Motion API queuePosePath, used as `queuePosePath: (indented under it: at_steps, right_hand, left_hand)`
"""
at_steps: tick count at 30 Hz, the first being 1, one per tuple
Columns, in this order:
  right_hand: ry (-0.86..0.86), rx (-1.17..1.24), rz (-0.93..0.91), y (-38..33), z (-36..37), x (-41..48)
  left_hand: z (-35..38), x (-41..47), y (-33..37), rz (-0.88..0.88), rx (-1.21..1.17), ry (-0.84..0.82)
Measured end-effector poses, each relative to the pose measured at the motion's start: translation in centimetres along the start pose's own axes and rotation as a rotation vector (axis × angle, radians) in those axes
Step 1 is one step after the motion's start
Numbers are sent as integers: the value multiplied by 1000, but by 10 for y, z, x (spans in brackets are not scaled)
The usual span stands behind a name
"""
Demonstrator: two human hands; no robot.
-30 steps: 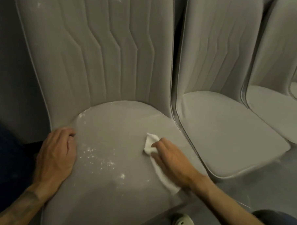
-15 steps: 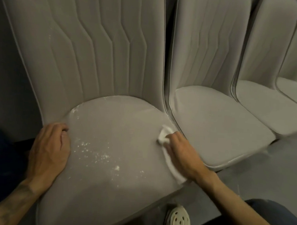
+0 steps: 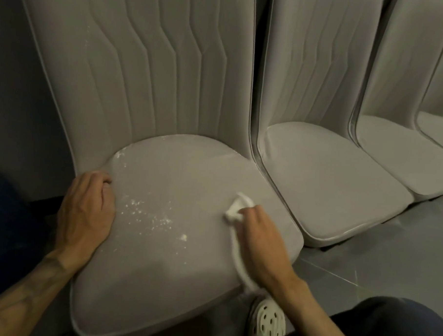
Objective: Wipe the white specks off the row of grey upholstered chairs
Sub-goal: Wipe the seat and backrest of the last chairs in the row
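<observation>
The right hand (image 3: 260, 238) with the white cloth (image 3: 235, 209) now sits further in from the right rim of the nearest chair's seat (image 3: 175, 280) than half a second ago, when it was hard against the gap to the second chair (image 3: 328, 193). The left hand (image 3: 86, 212) has not shifted: it lies palm down on the seat's left rim, fingers loosely spread and holding nothing. The white specks (image 3: 149, 215) are unchanged, scattered on the left-centre of the seat between the two hands, with one larger fleck nearer the front and a smear at the rear left corner. The right hand's fingers are curled over the cloth and press it to the upholstery. The cloth lies as a narrow strip, its long axis running roughly front to back along the seat. Its bunched end points toward the backrest and its tail trails under the palm to the front right edge. A perforated white shoe (image 3: 268, 319) stands on the grey floor (image 3: 389, 264) below that edge.
</observation>
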State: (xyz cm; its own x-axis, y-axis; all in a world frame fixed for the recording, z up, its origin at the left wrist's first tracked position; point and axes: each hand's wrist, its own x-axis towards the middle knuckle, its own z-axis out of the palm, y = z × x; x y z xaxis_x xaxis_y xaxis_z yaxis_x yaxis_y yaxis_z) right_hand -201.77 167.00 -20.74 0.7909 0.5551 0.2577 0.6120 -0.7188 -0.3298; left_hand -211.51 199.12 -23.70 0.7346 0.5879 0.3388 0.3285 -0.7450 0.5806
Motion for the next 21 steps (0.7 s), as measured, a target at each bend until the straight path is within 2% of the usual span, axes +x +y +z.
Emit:
queuePosePath:
  at_steps: [2, 3, 7, 10, 13, 15, 16, 18, 21]
  right_hand:
    - [75, -57, 153, 7, -2, -5]
    - [100, -49, 161, -5, 5, -8]
    - [13, 36, -143, -79, 47, -23]
    - [-68, 38, -239, -57, 37, -2]
    - [-50, -58, -48, -16, 19, 28]
    - [-10, -96, 85, -17, 22, 42]
    - [-10, -95, 95, -29, 28, 45]
    - [-42, -30, -6, -57, 41, 39]
    - [-107, 42, -285, -66, 44, 27]
  left_hand:
    - [1, -1, -1, 7, 3, 7]
    - [1, -1, -1, 5, 3, 11]
    - [2, 1, 0, 7, 16, 29]
    - [2, 2, -2, 12, 14, 29]
    - [2, 2, -2, 11, 22, 35]
    - [1, 3, -2, 12, 29, 44]
    - [0, 4, -2, 18, 28, 45]
    - [0, 3, -3, 22, 22, 42]
    - [1, 4, -3, 10, 7, 31]
